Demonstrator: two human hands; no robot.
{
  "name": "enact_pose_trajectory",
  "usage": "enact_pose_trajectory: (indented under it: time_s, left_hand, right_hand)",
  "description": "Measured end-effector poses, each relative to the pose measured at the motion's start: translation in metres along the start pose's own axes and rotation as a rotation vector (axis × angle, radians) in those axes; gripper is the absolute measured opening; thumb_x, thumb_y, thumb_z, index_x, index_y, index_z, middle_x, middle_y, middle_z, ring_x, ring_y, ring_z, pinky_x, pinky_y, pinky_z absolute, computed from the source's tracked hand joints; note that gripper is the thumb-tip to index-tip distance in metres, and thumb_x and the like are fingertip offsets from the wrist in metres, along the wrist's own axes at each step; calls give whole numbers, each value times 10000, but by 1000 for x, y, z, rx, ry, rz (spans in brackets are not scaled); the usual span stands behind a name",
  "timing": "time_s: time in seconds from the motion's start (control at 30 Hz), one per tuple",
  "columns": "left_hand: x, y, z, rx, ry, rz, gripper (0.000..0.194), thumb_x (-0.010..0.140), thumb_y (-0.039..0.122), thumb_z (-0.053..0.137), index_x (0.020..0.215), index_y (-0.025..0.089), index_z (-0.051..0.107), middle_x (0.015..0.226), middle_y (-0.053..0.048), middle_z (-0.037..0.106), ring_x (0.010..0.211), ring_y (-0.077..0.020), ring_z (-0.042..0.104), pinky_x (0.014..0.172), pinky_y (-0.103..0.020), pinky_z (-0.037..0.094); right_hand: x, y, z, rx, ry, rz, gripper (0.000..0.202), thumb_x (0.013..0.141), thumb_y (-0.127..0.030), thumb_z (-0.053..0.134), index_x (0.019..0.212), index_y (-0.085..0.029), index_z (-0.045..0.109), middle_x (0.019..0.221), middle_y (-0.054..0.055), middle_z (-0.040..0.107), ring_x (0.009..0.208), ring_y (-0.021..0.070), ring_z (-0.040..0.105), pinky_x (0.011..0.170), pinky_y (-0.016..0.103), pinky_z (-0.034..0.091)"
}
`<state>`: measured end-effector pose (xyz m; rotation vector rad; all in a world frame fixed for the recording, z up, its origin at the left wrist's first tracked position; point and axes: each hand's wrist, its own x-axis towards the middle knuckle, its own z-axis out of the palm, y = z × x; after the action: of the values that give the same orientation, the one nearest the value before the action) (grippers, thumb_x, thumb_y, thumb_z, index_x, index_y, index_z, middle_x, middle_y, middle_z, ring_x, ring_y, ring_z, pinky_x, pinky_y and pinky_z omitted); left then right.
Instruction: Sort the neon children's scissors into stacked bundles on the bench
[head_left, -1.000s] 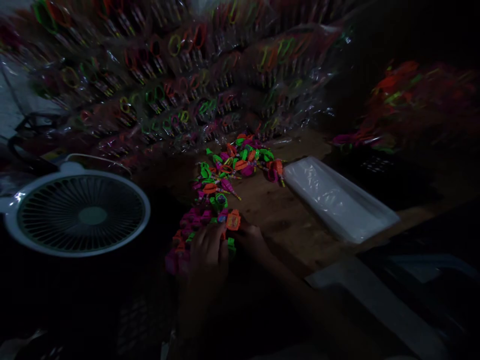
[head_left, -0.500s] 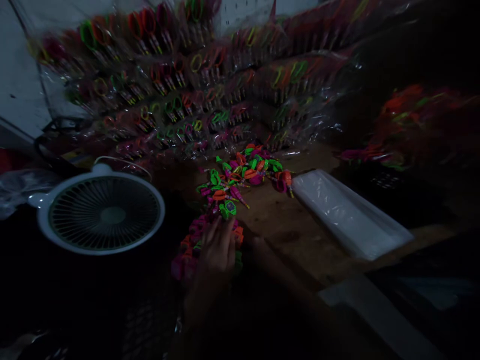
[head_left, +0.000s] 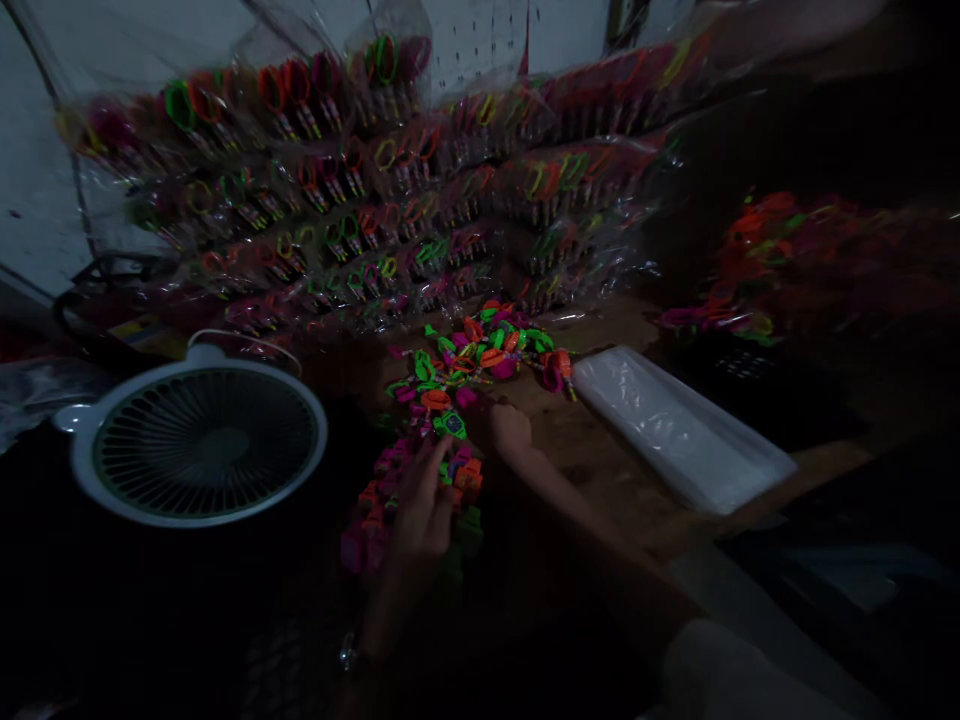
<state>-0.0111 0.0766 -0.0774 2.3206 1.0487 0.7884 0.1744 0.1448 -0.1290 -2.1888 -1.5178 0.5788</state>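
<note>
Colourful toy watches (head_left: 491, 350) in green, orange and pink lie heaped on the wooden table. Nearer to me, a second cluster of pink, orange and green pieces (head_left: 382, 490) sits partly under my left hand (head_left: 424, 500). The fingers of that hand point forward, close to a green watch (head_left: 451, 425); whether they grip anything is too dark to tell. My right hand (head_left: 510, 425) is curled at the near edge of the heap, beside a pink piece (head_left: 466, 397). Its fingertips are hard to make out.
A round white fan (head_left: 221, 440) is at the left. Plastic-wrapped rows of similar toys (head_left: 360, 220) are stacked behind. A pack of clear bags (head_left: 682, 430) lies on the table (head_left: 585, 450) at the right, with another colourful pile (head_left: 780, 240) beyond it.
My right hand has moved forward to the heap's near edge. My left hand has shifted slightly left and back, uncovering more of the orange and green pieces. The camera view has shifted a little.
</note>
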Motion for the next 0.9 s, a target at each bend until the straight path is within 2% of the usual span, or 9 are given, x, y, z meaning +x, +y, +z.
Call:
enact_pose_trajectory:
  time_s: [0.1,0.2,0.3,0.4,0.57,0.67,0.8,0.9]
  left_hand:
    - [1,-7,-11,-191,51,-64,449,948,269,315,1396,236,295,1374,-62,467,1296,-186,393,1077,-394,333]
    - [10,-7,-13,-20,-63,28,487,941,307,373,1412,241,266,1339,-59,504,1291,-191,387,1095,-418,288]
    - [22,-5,-6,216,-171,186,464,943,299,364,1394,197,318,1382,-80,455,1317,-211,336,1118,-459,218]
    - [27,-4,2,268,-153,213,400,950,265,338,1336,182,403,1314,-82,515,1253,-203,403,1100,-444,251]
    - [24,-5,5,232,-41,190,318,941,227,357,1232,186,478,1150,-61,603,1113,-191,486,1025,-410,338]
    - [22,-5,4,178,-15,167,311,940,214,361,1226,181,477,1128,-55,618,1113,-183,489,1017,-393,350]
    - [22,-5,1,92,-26,128,332,943,222,351,1250,174,467,1168,-68,611,1144,-182,482,1024,-386,358]
    - [23,-4,1,100,-44,121,361,942,240,346,1280,167,448,1206,-69,596,1186,-182,455,1045,-385,342]
  right_hand:
    - [-27,30,-7,184,38,-55,296,892,-188,431,1095,-85,619,1019,169,670,937,216,645,786,285,492]
    - [-58,53,-1,474,-24,-106,317,862,-225,456,1110,-83,594,859,88,699,746,175,657,675,266,516]
    - [-81,58,18,945,-94,-122,299,759,-300,584,963,-92,650,811,65,700,701,185,646,681,304,527]
    - [-90,48,37,1136,-135,-128,314,669,-383,681,844,-122,689,854,69,706,803,226,652,792,361,515]
    - [-86,39,52,1149,-89,-166,311,692,-412,678,872,-161,713,899,60,711,888,247,651,831,393,515]
    - [-86,46,48,1035,-109,-253,304,738,-396,658,924,-162,713,944,61,710,903,244,653,854,395,508]
    - [-82,52,36,854,-198,-441,269,793,-369,622,981,-195,705,985,43,704,959,239,641,887,386,489]
    - [-78,49,32,752,-197,-529,230,813,-341,594,965,-209,705,983,42,702,946,225,642,881,361,487]
